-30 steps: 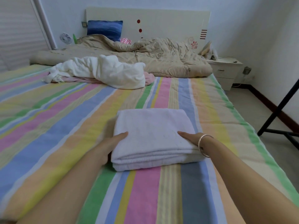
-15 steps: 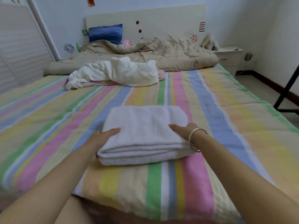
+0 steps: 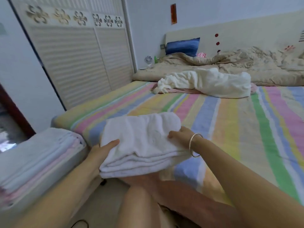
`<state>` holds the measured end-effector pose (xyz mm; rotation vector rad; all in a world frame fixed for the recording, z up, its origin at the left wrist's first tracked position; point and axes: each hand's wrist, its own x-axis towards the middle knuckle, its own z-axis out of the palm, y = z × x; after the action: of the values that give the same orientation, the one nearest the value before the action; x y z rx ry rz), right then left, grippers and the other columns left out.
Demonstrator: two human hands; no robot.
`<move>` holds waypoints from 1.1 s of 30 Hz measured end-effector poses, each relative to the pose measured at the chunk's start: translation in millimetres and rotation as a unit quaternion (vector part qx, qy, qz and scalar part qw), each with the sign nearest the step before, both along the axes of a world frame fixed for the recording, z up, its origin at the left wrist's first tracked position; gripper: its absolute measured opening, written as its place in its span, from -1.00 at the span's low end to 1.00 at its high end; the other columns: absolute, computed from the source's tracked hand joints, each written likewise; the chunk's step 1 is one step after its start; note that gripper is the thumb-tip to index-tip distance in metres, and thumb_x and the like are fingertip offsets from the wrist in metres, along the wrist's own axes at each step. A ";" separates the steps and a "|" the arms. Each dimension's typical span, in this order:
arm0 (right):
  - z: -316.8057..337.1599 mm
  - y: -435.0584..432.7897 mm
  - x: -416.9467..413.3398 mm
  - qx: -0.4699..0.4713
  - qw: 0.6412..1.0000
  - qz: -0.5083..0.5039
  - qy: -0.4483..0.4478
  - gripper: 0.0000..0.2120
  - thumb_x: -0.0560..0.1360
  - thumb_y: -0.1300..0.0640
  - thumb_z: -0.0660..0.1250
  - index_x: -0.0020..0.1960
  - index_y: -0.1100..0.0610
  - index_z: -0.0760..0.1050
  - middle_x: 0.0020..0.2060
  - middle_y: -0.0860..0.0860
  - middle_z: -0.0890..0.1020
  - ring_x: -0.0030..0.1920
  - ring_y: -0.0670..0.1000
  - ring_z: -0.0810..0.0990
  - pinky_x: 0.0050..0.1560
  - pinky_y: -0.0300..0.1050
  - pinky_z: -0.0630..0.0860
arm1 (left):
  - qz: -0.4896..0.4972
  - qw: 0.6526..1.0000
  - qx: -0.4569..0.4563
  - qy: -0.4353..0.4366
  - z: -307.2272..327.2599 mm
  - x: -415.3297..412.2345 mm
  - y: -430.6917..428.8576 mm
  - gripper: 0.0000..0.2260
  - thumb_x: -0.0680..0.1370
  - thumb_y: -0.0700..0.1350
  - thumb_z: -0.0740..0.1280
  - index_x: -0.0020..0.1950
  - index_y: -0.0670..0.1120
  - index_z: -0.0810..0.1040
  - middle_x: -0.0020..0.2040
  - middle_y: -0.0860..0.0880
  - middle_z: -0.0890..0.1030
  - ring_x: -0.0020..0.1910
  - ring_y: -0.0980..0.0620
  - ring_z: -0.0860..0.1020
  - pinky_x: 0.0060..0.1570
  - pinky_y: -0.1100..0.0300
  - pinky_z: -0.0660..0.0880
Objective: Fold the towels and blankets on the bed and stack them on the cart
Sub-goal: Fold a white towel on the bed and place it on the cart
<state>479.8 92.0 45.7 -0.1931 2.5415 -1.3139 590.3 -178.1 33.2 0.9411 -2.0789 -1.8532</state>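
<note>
A folded white towel point(image 3: 141, 142) hangs in the air over the near corner of the striped bed point(image 3: 230, 122). My left hand point(image 3: 102, 150) grips its left edge, thumb on top. My right hand point(image 3: 182, 137), with a silver bangle on the wrist, grips the right edge. At the lower left stands a stack of folded towels point(image 3: 37, 157), white, pale blue and pink; the cart under it is hidden. Further up the bed lies a crumpled white towel point(image 3: 212, 82) on top of a pink cloth point(image 3: 181, 91).
A rumpled beige quilt point(image 3: 238, 66) and a blue pillow point(image 3: 182, 46) lie at the headboard. White louvred wardrobe doors point(image 3: 77, 60) stand along the bed's left side. My knee point(image 3: 139, 203) shows below the towel, above a strip of floor.
Both hands have lifted the folded towel off the bed and carried it toward the near left corner. The view has swung left, bringing the stack of folded towels and the wardrobe into sight.
</note>
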 end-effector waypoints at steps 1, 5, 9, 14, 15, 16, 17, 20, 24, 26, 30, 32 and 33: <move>4.9 -23.0 4.7 -0.013 0.999 0.028 -0.007 -0.60 0.43 -0.03 0.35 0.18 0.17 0.47 0.07 0.08 0.55 0.05 0.11 0.50 0.01 -0.10 0.40 | 0.024 1.000 -0.008 0.014 2.4 20.7 -14.9 -0.26 0.31 0.22 0.54 0.33 -0.16 0.43 0.18 -0.18 0.54 0.17 -0.18 0.54 0.05 0.07 0.46; 17.8 -98.3 31.4 -0.037 0.991 0.122 -0.028 -0.41 0.23 -0.01 0.42 0.21 0.16 0.47 0.10 0.10 0.57 0.07 0.11 0.53 0.08 -0.05 0.48 | 0.098 0.995 0.010 0.030 2.5 101.2 -64.0 -0.31 0.40 0.14 0.50 0.41 -0.17 0.42 0.24 -0.12 0.57 0.08 -0.07 0.58 0.02 0.10 0.50; 14.9 -144.0 44.5 -0.046 0.983 0.178 -0.027 -0.42 0.39 0.13 0.47 0.35 0.14 0.36 0.21 0.09 0.52 0.15 0.10 0.50 0.14 -0.07 0.43 | 0.156 0.986 0.036 0.044 -2.5 148.5 -92.3 -0.35 0.38 0.15 0.52 0.35 -0.14 0.46 0.16 -0.05 0.59 0.00 -0.03 0.59 -0.05 0.13 0.51; 13.4 -207.4 33.1 -0.050 0.979 0.198 -0.015 -0.35 0.40 0.12 0.49 0.41 0.14 0.32 0.26 0.10 0.50 0.18 0.10 0.50 0.18 -0.05 0.42 | 0.199 0.976 0.070 0.054 1.9 161.0 -136.0 -0.31 0.32 0.17 0.56 0.32 -0.14 0.49 0.11 -0.09 0.64 0.05 -0.08 0.61 0.14 0.04 0.54; 13.5 -229.0 28.3 -0.050 0.977 0.208 -0.015 -0.36 0.40 0.12 0.49 0.41 0.14 0.34 0.26 0.11 0.51 0.18 0.12 0.51 0.19 -0.02 0.43 | 0.213 0.973 0.068 0.058 2.7 161.7 -150.1 -0.37 0.35 0.13 0.55 0.31 -0.14 0.50 0.08 -0.09 0.64 0.03 -0.08 0.61 0.09 0.07 0.55; 14.3 -249.3 22.9 -0.043 0.976 0.215 -0.010 -0.37 0.40 0.11 0.49 0.41 0.14 0.34 0.27 0.10 0.51 0.19 0.12 0.51 0.20 -0.01 0.44 | 0.224 0.971 0.062 0.064 3.2 160.2 -164.3 -0.43 0.39 0.11 0.52 0.29 -0.14 0.51 0.06 -0.09 0.64 0.02 -0.08 0.61 0.01 0.11 0.56; 17.2 -263.7 18.2 -0.035 0.974 0.223 -0.001 -0.38 0.41 0.10 0.48 0.41 0.13 0.34 0.27 0.09 0.50 0.19 0.12 0.51 0.18 -0.02 0.43 | 0.235 0.968 0.057 0.068 6.1 157.6 -172.6 -0.47 0.42 0.09 0.50 0.28 -0.14 0.51 0.04 -0.08 0.64 -0.01 -0.07 0.61 -0.09 0.15 0.54; 28.0 -331.4 1.9 -0.042 0.967 0.251 0.018 -0.43 0.46 0.16 0.43 0.42 0.15 0.32 0.26 0.11 0.48 0.18 0.11 0.48 0.09 -0.12 0.36 | 0.294 0.950 0.026 0.104 9.5 153.5 -219.2 -0.58 0.47 0.06 0.46 0.26 -0.06 0.50 -0.05 0.00 0.61 -0.11 0.02 0.59 -0.27 0.21 0.46; 44.6 -422.4 -14.8 -0.054 0.959 0.270 0.063 -0.47 0.45 0.21 0.41 0.38 0.18 0.37 0.22 0.13 0.52 0.13 0.12 0.51 0.10 -0.10 0.41 | 0.362 0.920 -0.002 0.148 19.0 145.3 -273.2 -0.65 0.48 -0.03 0.46 0.22 -0.11 0.55 -0.03 -0.04 0.64 -0.13 0.00 0.61 -0.25 0.20 0.50; 50.0 -460.9 -21.2 -0.061 0.955 0.277 0.086 -0.52 0.43 0.23 0.41 0.32 0.19 0.42 0.13 0.13 0.55 0.01 0.10 0.50 0.06 -0.10 0.43 | 0.391 0.906 0.000 0.162 20.6 140.0 -298.0 -0.68 0.48 -0.08 0.47 0.18 -0.13 0.57 -0.03 -0.07 0.66 -0.11 -0.04 0.63 -0.17 0.17 0.54; 53.9 -524.6 -36.1 -0.069 0.944 0.297 0.126 -0.57 0.42 0.25 0.40 0.27 0.18 0.45 0.02 0.11 0.54 -0.03 0.09 0.50 -0.02 -0.12 0.43 | 0.410 0.897 0.026 0.164 9.1 129.7 -349.9 -0.63 0.45 -0.07 0.50 0.20 -0.15 0.58 0.04 -0.12 0.68 -0.03 -0.09 0.66 -0.08 0.11 0.57; 51.9 -548.3 -44.7 -0.067 0.941 0.301 0.142 -0.56 0.41 0.25 0.40 0.28 0.17 0.46 0.07 0.12 0.55 0.04 0.14 0.53 0.05 -0.07 0.48 | 0.411 0.895 0.039 0.172 4.5 124.3 -368.6 -0.63 0.45 -0.07 0.50 0.21 -0.14 0.57 0.05 -0.12 0.68 -0.04 -0.09 0.66 -0.08 0.09 0.58; 48.9 -558.7 -50.0 -0.068 0.941 0.299 0.144 -0.56 0.40 0.25 0.40 0.27 0.17 0.46 0.09 0.13 0.56 0.07 0.15 0.55 0.09 -0.04 0.49 | 0.413 0.893 0.039 0.176 3.2 120.5 -375.1 -0.64 0.45 -0.07 0.50 0.21 -0.13 0.57 0.04 -0.10 0.68 -0.04 -0.08 0.66 -0.08 0.09 0.58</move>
<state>429.8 -466.6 94.6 -1.1612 2.3040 -1.2661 710.9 -553.2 36.4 1.1528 -1.1173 -1.4808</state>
